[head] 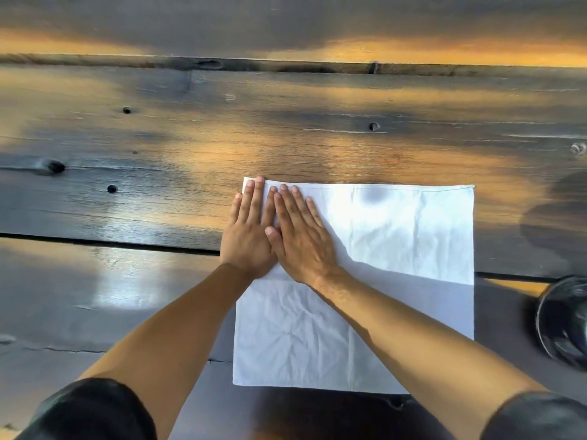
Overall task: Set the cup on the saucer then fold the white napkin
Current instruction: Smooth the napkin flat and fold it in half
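Dark short sleeves (92,411) sit at the bottom corners of the view, closest to the camera, and two bare forearms reach forward from them over a wide wooden bench (158,138). That bench fills almost the whole view; its planks are dark and glossy, with knots, long seams between boards and warm orange patches of reflected light.

Next in size, the white napkin (397,236) lies spread flat on the bench, right of centre and near the person. It is roughly square and creased, its far edge straight and hemmed, its near edge close to the bottom of the view. Part of its lower right side lies in shadow.

Both hands rest palm down on the napkin's far left corner. The left hand (246,236) lies with straight, slightly spread fingers, its outer fingers reaching past the cloth's left edge onto the wood. The right hand (300,242) lies just beside it, fingers straight and angled toward the far left, its thumb overlapping the left hand. Neither hand curls around the cloth; both press flat on it.

At the right edge of the view, just beyond the napkin's right side, sits a dark, shiny round object (565,322), blurred and cut off, so what it is cannot be told
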Available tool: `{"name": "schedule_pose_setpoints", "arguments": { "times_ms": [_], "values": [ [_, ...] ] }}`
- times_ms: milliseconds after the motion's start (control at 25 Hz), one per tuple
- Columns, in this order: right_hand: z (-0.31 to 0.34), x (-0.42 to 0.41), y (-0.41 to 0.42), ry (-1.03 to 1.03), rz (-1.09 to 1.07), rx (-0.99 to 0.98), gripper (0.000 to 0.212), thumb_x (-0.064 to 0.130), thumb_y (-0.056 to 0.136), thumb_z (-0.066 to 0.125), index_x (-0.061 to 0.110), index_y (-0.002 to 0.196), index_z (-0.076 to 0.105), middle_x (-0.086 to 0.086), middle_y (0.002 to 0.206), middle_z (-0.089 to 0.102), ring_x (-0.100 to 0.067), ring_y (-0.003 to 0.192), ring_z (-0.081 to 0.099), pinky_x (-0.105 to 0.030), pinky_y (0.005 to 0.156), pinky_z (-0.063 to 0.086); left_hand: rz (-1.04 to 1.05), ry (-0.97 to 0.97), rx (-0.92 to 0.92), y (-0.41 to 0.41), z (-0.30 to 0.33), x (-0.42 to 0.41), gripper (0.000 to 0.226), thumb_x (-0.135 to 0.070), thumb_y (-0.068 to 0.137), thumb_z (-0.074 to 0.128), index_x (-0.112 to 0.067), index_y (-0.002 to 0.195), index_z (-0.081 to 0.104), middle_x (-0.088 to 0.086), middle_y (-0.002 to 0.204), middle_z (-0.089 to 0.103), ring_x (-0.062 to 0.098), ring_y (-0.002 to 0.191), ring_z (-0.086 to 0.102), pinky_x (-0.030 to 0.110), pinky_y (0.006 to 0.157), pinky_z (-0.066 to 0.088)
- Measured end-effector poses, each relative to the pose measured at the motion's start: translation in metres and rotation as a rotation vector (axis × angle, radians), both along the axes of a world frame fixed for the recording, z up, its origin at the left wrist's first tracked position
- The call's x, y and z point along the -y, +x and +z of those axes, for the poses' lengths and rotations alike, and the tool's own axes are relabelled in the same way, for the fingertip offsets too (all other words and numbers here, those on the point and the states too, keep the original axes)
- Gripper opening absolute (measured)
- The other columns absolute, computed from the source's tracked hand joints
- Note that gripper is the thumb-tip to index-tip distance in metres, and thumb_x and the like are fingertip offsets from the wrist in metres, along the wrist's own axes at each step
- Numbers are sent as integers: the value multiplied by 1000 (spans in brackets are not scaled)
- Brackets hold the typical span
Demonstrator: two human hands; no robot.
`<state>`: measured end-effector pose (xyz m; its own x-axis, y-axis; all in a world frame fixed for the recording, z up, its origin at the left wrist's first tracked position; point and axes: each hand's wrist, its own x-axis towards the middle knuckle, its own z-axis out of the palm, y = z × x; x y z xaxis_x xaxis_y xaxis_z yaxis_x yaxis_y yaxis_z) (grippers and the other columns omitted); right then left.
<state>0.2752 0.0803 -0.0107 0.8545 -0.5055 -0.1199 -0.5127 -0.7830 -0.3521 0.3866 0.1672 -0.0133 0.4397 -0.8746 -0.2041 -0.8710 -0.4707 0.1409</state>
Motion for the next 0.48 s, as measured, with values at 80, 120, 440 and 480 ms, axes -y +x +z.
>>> {"name": "schedule_pose_setpoints", "arguments": {
  "times_ms": [80, 120, 440, 480],
  "values": [
    [-2, 5, -8, -54, 2, -14, 64, 43, 110, 18, 6, 162, 22, -10, 171, 19, -24, 160, 13, -45, 129, 17, -8, -16, -9, 2, -2, 0, 70, -41, 102, 16, -9, 163, 9, 18, 171, 1, 32, 159, -2, 50, 129, 9],
    [-4, 10, -15, -84, 0, -22, 63, 42, 110, 19, 6, 162, 23, -9, 171, 20, -24, 159, 14, -45, 129, 18, -15, -20, -7, 2, -3, -1, 69, -42, 103, 19, -9, 163, 10, 18, 171, 2, 32, 159, -2, 50, 129, 8],
    [-6, 76, -93, -160, -43, -109, 70, 46, 106, 31, 6, 162, 22, -9, 171, 18, -25, 159, 14, -50, 128, 18, -10, 0, -15, 2, -2, -1, 69, -44, 106, 24, -10, 163, 6, 15, 172, 0, 31, 160, -3, 49, 129, 6],
    [-6, 85, -104, -157, -55, -122, 71, 48, 105, 30, 7, 163, 20, -8, 172, 17, -24, 160, 13, -50, 128, 17, -11, 4, -13, 3, -3, 0, 69, -44, 106, 23, -10, 164, 6, 15, 172, -1, 31, 160, -4, 49, 129, 6]
  ]
}}
